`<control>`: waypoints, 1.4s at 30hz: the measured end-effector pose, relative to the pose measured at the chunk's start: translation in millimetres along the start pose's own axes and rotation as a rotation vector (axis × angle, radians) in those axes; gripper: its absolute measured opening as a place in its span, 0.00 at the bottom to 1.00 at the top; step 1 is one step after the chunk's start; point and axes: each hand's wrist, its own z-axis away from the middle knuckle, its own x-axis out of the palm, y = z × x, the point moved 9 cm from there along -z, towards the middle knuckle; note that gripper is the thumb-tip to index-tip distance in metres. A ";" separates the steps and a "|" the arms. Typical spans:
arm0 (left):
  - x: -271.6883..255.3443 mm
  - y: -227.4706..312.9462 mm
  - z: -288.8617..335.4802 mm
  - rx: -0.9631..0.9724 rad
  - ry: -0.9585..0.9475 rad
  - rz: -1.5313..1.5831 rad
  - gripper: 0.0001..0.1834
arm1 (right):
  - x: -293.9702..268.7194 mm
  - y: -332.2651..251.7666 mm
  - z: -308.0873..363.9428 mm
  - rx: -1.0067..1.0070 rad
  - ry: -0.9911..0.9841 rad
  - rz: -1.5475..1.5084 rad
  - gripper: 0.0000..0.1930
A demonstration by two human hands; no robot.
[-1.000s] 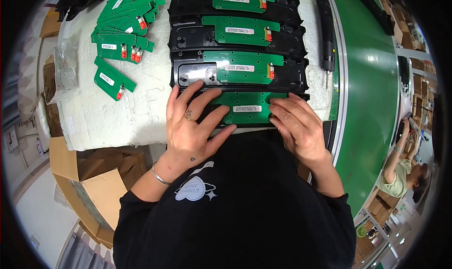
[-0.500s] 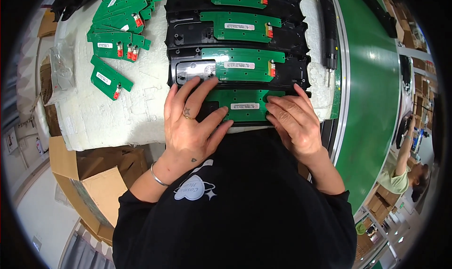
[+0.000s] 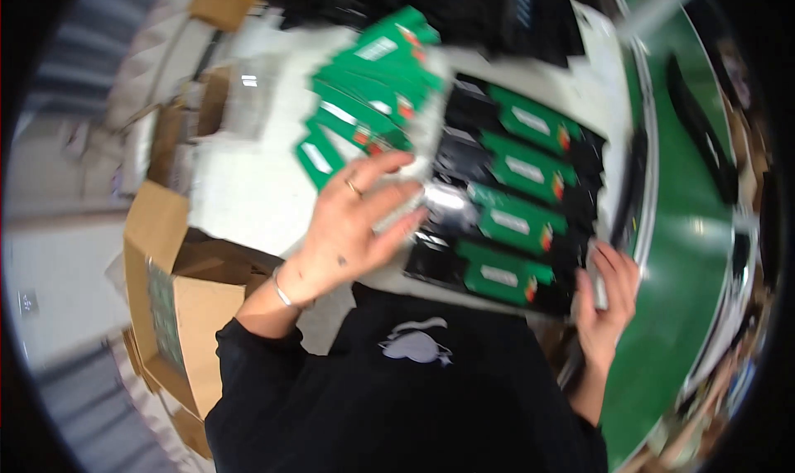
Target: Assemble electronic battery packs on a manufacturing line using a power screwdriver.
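Observation:
Several black plastic housings (image 3: 431, 262) lie side by side on white foam, each with a green circuit board (image 3: 497, 274) in it. The boards carry a white label and a small red-and-orange part. My left hand (image 3: 352, 216) hovers, fingers spread and holding nothing, between the housings' left ends and a pile of loose green circuit boards (image 3: 364, 80). At the housings' right ends is my right hand (image 3: 610, 299), thumb and fingers apart, with nothing visible between them. Near it, along the foam's right side, lies a black electric screwdriver (image 3: 636, 175). The picture is blurred.
More black plastic parts (image 3: 530, 18) lie at the far edge. A green work surface (image 3: 675, 283) runs along the right, with a long black part (image 3: 700, 129) on it. At the lower left stands an open cardboard box (image 3: 211, 307); a clear plastic bag (image 3: 248, 100) lies farther back.
Both hands have come off the nearest circuit board, which stays in its housing. My left hand moved toward the loose boards, my right toward the housings' right ends. The view has turned left.

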 end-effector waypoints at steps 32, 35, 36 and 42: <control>-120.1 -369.4 47.8 -1.311 0.432 1.156 0.13 | 17.3 164.3 -37.6 0.641 -0.015 0.049 0.36; -115.1 -363.0 51.3 -1.308 0.424 1.295 0.14 | 25.4 177.0 -46.2 0.661 -0.073 -0.084 0.38; -117.5 -359.8 52.5 -1.314 0.422 1.287 0.14 | 26.0 179.9 -46.9 0.667 -0.095 -0.095 0.37; -124.5 -351.5 36.6 -0.986 0.585 1.793 0.13 | 24.8 167.1 -42.1 0.595 -0.010 -0.908 0.33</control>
